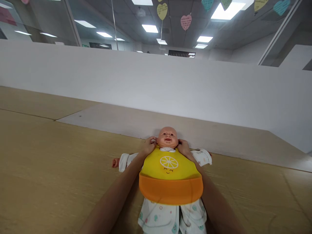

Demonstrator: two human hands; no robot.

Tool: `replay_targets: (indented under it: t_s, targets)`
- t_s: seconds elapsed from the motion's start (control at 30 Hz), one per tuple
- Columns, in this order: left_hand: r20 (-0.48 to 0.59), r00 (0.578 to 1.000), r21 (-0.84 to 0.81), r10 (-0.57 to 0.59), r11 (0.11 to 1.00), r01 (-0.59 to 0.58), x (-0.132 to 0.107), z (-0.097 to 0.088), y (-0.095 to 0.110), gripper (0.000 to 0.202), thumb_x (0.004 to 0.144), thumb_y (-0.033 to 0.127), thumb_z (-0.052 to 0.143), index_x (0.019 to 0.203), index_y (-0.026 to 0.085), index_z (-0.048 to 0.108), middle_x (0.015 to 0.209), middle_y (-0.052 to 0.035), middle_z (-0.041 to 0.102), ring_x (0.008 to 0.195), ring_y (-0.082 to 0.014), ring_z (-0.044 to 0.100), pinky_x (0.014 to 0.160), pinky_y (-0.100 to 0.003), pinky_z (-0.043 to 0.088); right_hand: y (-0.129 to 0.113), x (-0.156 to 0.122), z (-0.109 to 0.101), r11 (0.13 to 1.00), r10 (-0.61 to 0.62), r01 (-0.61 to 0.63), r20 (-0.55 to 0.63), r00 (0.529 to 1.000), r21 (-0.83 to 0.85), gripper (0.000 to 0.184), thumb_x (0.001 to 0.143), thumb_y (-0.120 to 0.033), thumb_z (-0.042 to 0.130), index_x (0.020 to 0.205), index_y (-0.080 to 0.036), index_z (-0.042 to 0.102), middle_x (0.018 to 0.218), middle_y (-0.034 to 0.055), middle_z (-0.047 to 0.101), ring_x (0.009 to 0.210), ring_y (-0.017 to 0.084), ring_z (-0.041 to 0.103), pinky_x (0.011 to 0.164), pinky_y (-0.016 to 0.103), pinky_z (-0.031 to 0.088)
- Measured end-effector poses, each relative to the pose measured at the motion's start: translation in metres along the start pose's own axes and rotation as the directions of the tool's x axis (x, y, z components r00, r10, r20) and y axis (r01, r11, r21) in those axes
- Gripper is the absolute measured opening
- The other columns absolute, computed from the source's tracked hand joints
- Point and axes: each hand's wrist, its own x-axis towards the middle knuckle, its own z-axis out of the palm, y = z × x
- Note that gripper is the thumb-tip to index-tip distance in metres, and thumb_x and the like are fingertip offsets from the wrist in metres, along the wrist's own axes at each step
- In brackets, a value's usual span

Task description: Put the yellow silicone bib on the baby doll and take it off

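Note:
A baby doll (168,138) lies on its back, wearing white patterned clothes (161,216) with its arms spread to the sides. Over its chest is a yellow bib (156,165) with a lemon-slice print and a smiling face. The bib's lower edge is an orange catch pocket (170,191). My left hand (149,146) is closed at the bib's neck band, on the left side of the doll's neck. On the other side, my right hand (184,148) is closed at the band as well. Fingertips of both hands are partly hidden beside and behind the doll's head.
The doll lies on a yellowish wooden surface (60,169). Beyond its head are a pale grey strip (109,118) and a low white wall (146,84). Glass panes above the wall carry heart-shaped paper notes (186,22).

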Motion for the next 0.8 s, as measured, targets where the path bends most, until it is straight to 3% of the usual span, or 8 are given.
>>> replay_targets:
  t_s: [0.33,0.57,0.8]
  targets:
    - [-0.117,0.992,0.092,-0.047,0.994,0.058,0.0,0.0,0.0,0.007,0.07,0.016,0.053,0.069,0.017,0.06,0.076,-0.0043,0.068,0.075,-0.0165,0.063,0.069,-0.025,0.047,0.004,0.001,0.002,1.0,0.019,-0.019,-0.044,0.999,0.001,0.033,0.067,-0.014,0.046,0.09,-0.009,0.07,0.093,0.0116,0.071,0.086,0.021,0.064,0.078,0.031,0.049]
    - [-0.174,0.982,0.187,-0.067,0.977,0.1,-0.002,-0.003,0.004,0.013,0.074,0.02,0.051,0.069,0.016,0.063,0.071,-0.0037,0.066,0.074,-0.0172,0.061,0.065,-0.025,0.044,0.004,0.003,0.003,1.0,0.028,-0.027,-0.045,0.999,0.014,0.035,0.066,-0.009,0.044,0.091,-0.009,0.068,0.093,0.0112,0.071,0.084,0.019,0.065,0.073,0.027,0.05]
    - [-0.148,0.984,0.087,-0.101,0.99,0.115,-0.003,-0.003,0.01,0.01,0.07,0.018,0.052,0.067,0.016,0.062,0.068,-0.0027,0.065,0.067,-0.0157,0.059,0.059,-0.024,0.044,0.01,0.006,0.002,0.998,0.047,-0.044,-0.062,0.997,0.039,0.037,0.064,-0.012,0.044,0.092,-0.01,0.069,0.093,0.0105,0.071,0.084,0.019,0.065,0.073,0.026,0.049]
